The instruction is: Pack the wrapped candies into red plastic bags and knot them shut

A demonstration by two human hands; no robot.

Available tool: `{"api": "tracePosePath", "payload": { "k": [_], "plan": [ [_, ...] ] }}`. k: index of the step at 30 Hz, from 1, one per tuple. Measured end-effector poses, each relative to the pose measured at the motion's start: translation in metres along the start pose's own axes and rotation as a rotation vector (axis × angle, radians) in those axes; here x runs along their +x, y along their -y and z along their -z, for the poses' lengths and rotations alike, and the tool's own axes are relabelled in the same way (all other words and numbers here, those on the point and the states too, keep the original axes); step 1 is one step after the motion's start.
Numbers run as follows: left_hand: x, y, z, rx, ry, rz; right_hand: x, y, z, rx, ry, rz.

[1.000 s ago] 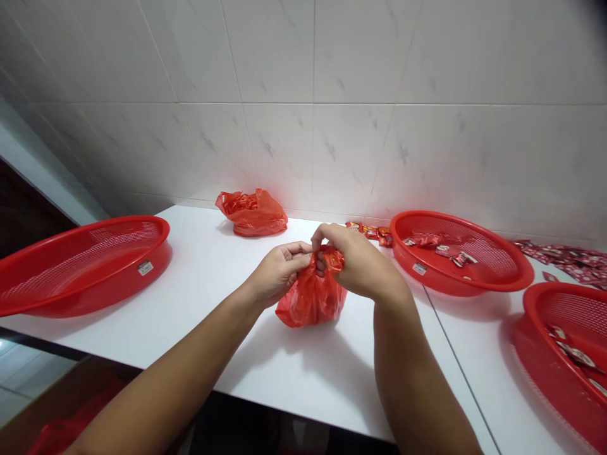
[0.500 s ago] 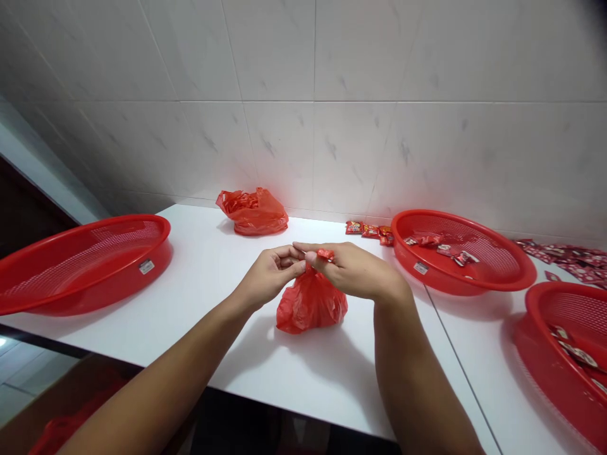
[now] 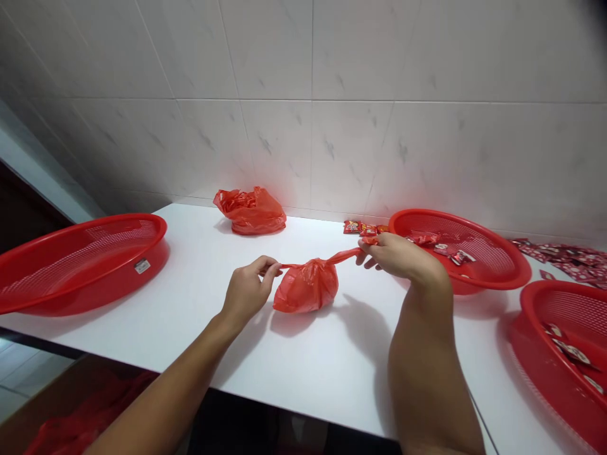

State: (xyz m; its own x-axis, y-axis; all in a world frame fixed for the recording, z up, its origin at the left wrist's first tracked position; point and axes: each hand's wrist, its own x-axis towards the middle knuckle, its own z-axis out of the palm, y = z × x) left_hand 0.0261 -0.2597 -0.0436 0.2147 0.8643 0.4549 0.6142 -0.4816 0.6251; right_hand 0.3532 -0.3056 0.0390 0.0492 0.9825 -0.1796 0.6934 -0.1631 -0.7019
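Observation:
A small filled red plastic bag [image 3: 306, 287] rests on the white table [image 3: 303, 360] in the middle. My left hand [image 3: 247, 292] pinches one of its handle ends at the bag's left side. My right hand [image 3: 396, 255] is closed on the other handle end, stretched out taut to the right. The two ends cross at the top of the bag, where a knot sits. What is inside the bag is hidden.
A second red bag [image 3: 251, 212] lies by the tiled wall. An empty red basket [image 3: 80, 259] sits at the left, overhanging the table edge. Two red baskets [image 3: 462, 253] [image 3: 566, 351] holding small packets stand at the right. Loose packets [image 3: 363, 228] lie beside the wall.
My hands were together over the bag's top, working its handles. Now they have pulled apart sideways, the right hand far to the right, drawing the handles tight.

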Motion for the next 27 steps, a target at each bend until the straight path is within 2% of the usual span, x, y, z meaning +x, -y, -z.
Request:
{"api": "tracePosePath", "payload": {
  "k": [2,5,8,11,13,16,18,20,22,24,25,27],
  "plan": [
    [0.001,-0.015,0.002,-0.083,-0.087,-0.037,-0.007,0.012,-0.008,0.111,0.07,0.154],
    [0.003,-0.043,0.002,-0.176,-0.162,-0.127,-0.011,0.037,-0.029,0.208,0.278,0.35],
    [0.001,-0.06,-0.002,-0.305,-0.144,-0.187,-0.004,0.055,-0.052,0.228,0.496,0.447],
    [-0.008,-0.056,-0.008,-0.492,-0.066,-0.192,0.002,0.059,-0.064,0.23,0.625,0.472],
    [-0.019,-0.046,-0.01,-0.539,0.051,-0.164,0.003,0.058,-0.064,0.274,0.625,0.445],
    [-0.038,-0.033,-0.014,-0.425,0.326,-0.038,-0.003,0.06,-0.063,0.314,0.612,0.433],
    [-0.052,-0.029,-0.018,-0.325,0.485,0.057,-0.01,0.066,-0.064,0.217,0.621,0.489],
    [-0.065,-0.025,-0.021,-0.288,0.57,0.107,-0.017,0.073,-0.065,0.048,0.585,0.573],
    [-0.078,-0.017,-0.019,-0.304,0.614,0.131,-0.026,0.077,-0.061,-0.068,0.532,0.659],
    [-0.091,-0.002,-0.009,-0.339,0.626,0.173,-0.035,0.073,-0.052,-0.065,0.473,0.699],
    [-0.097,0.007,-0.002,-0.356,0.606,0.212,-0.04,0.068,-0.045,-0.037,0.435,0.697],
    [-0.109,0.027,0.019,-0.347,0.491,0.31,-0.049,0.054,-0.029,0.024,0.328,0.664]
  ]
}}
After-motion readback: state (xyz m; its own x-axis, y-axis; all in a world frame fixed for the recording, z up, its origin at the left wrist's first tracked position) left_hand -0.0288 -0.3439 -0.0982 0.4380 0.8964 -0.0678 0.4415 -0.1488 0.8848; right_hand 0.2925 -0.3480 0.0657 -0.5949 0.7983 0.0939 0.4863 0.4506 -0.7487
